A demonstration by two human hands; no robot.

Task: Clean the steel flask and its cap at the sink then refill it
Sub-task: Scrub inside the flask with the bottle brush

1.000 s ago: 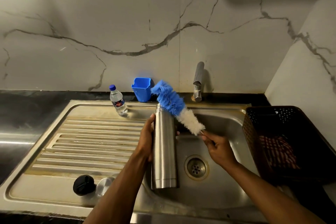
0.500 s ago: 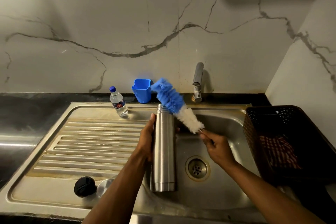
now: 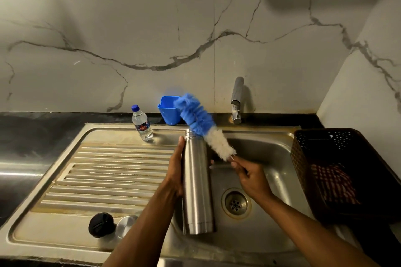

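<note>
Steel sink (image 3: 121, 230) set in black table (image 3: 32, 136), marble wall (image 3: 130, 28) behind. Left hand (image 3: 175, 175) gripped upright flask (image 3: 197, 182) over basin; right hand (image 3: 251, 178) pinched brush (image 3: 204, 123) handle; cap (image 3: 101, 225) on drainboard.

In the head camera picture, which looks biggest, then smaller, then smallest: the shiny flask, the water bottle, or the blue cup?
1. steel flask, nearest the camera, so helped by closeness.
2. and 3. water bottle and blue cup: too alike to rank.
</note>
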